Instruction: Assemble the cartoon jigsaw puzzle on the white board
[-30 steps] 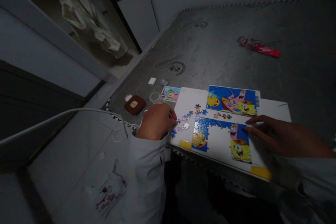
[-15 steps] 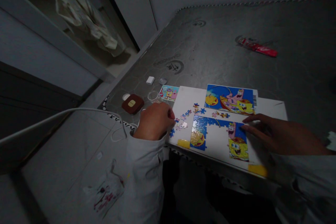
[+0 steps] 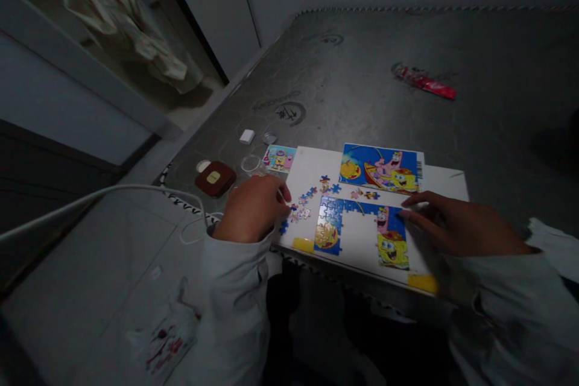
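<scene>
A white board lies on the near edge of a grey mattress. On it sits a partly built cartoon jigsaw with several loose pieces at its left. A picture card lies at the board's far edge. My left hand is closed, its fingertips down at the loose pieces; whether it holds one is hidden. My right hand lies flat with fingers stretched, touching the jigsaw's right edge.
A small picture card, a brown case, a clear lid and a white block lie left of the board. A red wrapper is farther back. A white cable hangs at the left. A plastic bag lies on the floor.
The view has swung right, so everything slid left in frame. Both hands stay where they were on the board.
</scene>
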Tool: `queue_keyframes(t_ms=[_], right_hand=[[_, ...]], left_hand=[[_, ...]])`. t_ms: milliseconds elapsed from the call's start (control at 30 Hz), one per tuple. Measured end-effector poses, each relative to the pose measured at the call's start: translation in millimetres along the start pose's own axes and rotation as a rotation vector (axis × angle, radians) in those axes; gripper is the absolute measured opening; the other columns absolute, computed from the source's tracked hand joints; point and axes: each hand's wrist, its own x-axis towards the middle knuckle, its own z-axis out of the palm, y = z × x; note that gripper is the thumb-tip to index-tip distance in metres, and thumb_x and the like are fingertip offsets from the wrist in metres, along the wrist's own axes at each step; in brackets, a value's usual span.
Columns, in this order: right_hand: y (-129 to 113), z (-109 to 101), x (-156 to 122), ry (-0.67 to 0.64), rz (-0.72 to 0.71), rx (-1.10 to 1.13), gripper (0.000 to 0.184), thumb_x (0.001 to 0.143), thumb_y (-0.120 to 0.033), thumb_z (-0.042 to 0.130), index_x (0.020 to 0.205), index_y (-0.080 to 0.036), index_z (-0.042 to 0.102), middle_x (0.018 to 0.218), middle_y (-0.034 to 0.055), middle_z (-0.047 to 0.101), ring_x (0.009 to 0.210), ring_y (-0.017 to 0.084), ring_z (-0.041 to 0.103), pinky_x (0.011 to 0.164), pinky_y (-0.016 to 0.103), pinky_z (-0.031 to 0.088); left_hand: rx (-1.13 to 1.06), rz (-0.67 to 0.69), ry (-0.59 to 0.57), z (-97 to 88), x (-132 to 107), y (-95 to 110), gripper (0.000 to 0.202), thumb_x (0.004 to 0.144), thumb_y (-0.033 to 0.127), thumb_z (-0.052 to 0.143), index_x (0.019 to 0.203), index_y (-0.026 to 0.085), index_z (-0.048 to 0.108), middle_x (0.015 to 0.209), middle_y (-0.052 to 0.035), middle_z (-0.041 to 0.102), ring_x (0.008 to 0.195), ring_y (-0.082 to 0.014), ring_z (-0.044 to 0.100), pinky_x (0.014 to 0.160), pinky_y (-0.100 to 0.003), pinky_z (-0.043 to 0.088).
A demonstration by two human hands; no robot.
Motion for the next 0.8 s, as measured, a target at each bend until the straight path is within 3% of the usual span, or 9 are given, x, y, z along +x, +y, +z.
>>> queue_keyframes(t_ms=[300,500,667,800], right_hand=[[5.2,0.6,0.1,0.013,-0.034,-0.001,0.054,0.091,-0.071,0.049,0.114,-0.029,0.073,0.083,0.0055,0.079,0.064,0.024,0.071,0.055,0.035,0.049],[0.1,-0.1,-2.7,0.031,-0.04,-0.002,0.051,0.091,-0.069,0.051,0.112,-0.028,0.073,0.081,0.0054,0.079,0.064,0.025,0.071,0.054,0.034,0.047],[-14.2,-1.7,-9.9,0.132,-0.015,-0.048,0.045,0.094,-0.063,0.05,0.111,-0.028,0.073,0.083,0.0056,0.079,0.067,0.024,0.07,0.06,0.036,0.048],[-8.1,-1.9,-5.9,0.043,-0.011,-0.044,0.05,0.091,-0.068,0.052,0.113,-0.028,0.074,0.084,0.0051,0.079,0.066,0.024,0.07,0.057,0.034,0.046]], left_hand=[[-0.007,0.147,0.028,-6.1,-16.6,6.7,0.031,0.094,0.022,0.069,0.122,0.033,0.075,0.105,0.0015,0.08,0.101,-0.0231,0.071,0.082,-0.033,0.048],[-0.028,0.148,0.076,-3.3,-10.8,7.8,0.024,0.094,0.026,0.071,0.117,0.028,0.076,0.103,0.0003,0.08,0.1,-0.023,0.072,0.082,-0.032,0.049],[-0.002,0.127,0.147,-3.2,-9.6,8.4,0.021,0.093,0.037,0.075,0.111,0.026,0.079,0.105,-0.0029,0.081,0.099,-0.0253,0.073,0.084,-0.034,0.051],[0.028,0.098,0.172,-4.1,-8.3,8.0,0.027,0.096,0.044,0.071,0.112,0.024,0.081,0.116,-0.0069,0.08,0.111,-0.0303,0.072,0.093,-0.038,0.052]])
